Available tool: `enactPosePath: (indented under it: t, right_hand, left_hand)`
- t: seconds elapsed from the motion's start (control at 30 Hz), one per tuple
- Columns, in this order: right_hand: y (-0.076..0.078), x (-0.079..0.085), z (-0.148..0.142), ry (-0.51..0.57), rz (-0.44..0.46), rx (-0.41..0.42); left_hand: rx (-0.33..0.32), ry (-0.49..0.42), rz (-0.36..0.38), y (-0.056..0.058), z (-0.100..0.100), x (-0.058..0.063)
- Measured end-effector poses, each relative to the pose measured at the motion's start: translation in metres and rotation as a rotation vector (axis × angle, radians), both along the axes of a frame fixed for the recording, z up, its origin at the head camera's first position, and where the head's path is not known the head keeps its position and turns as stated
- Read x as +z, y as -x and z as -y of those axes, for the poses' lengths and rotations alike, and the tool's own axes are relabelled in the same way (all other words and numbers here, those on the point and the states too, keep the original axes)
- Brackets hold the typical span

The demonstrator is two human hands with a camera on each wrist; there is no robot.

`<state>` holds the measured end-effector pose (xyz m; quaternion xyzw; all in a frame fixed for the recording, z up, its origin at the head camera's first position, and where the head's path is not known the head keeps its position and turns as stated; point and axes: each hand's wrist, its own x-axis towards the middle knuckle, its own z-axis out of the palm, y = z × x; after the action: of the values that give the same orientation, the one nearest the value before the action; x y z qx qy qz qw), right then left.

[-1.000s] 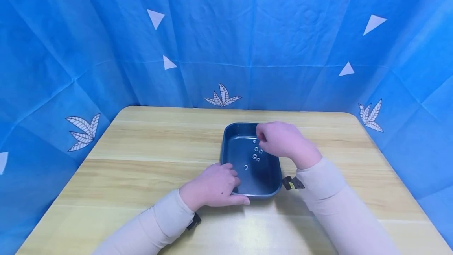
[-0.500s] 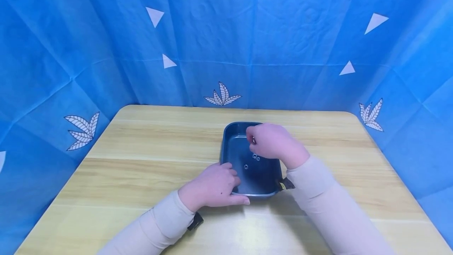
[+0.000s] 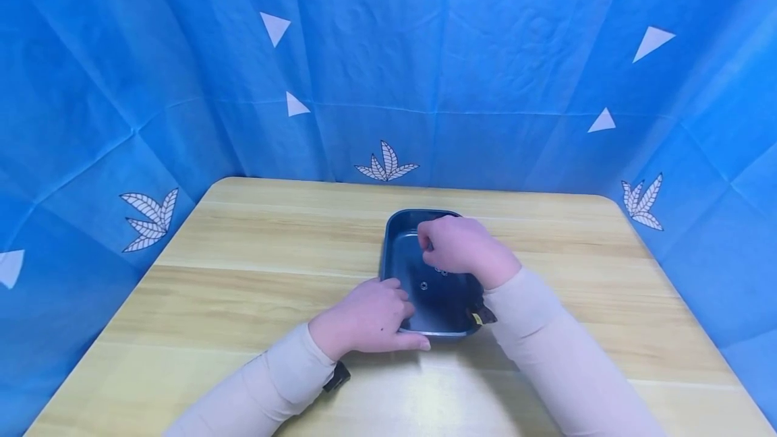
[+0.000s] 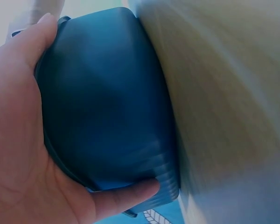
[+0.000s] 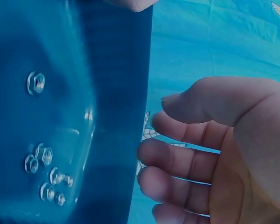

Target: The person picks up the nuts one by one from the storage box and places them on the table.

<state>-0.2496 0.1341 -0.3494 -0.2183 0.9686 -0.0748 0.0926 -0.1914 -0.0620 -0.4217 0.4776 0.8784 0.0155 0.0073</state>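
Observation:
My left hand [image 3: 369, 315] grips the near-left corner of a dark blue rectangular tray [image 3: 440, 312], its thumb along the front side. In the left wrist view a finger [image 4: 126, 198] lies against the tray's outer wall. Over the tray's far right part hovers my right hand [image 3: 460, 246], fingers loosely curled and thumb close to the index finger. Nothing shows between them in the right wrist view. Several small silver flange nuts [image 5: 36, 83] lie on the tray floor, most of them clustered. The right hand hides part of that cluster from above; a single nut [image 3: 423, 285] sits nearer the front.
The tray stands on a pale wooden table [image 3: 273, 235]. Behind and at both sides hangs a blue curtain [image 3: 498, 73] with white leaf and triangle prints. Dark straps show at both wrists, below the light sleeves [image 3: 534, 309].
My right hand has moved left over the tray and slightly toward me, covering more of the nuts. The left hand and the tray have stayed in place.

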Motion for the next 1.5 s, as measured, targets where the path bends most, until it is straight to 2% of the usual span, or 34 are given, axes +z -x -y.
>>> enactPosePath:
  t: [0.3, 0.57, 0.8, 1.03, 1.5]
  right_hand:
    - [0.005, -0.006, 0.009, -0.027, 0.07, 0.011]
    - [0.008, -0.02, 0.016, -0.114, 0.106, 0.037]
    - [0.007, -0.03, 0.021, -0.13, 0.162, 0.029]
    - [0.006, -0.037, 0.025, -0.204, 0.147, 0.059]
    - [0.007, -0.05, 0.027, -0.254, 0.124, 0.077]
  left_hand:
    - [0.005, 0.0, -0.006, 0.0, 0.001, 0.0]
    - [0.025, 0.012, 0.024, 0.001, 0.0, -0.001]
    - [0.02, 0.002, 0.016, 0.001, -0.001, -0.003]
    - [0.026, 0.001, -0.015, 0.0, -0.001, -0.002]
    - [0.046, 0.013, 0.014, -0.001, -0.003, -0.002]
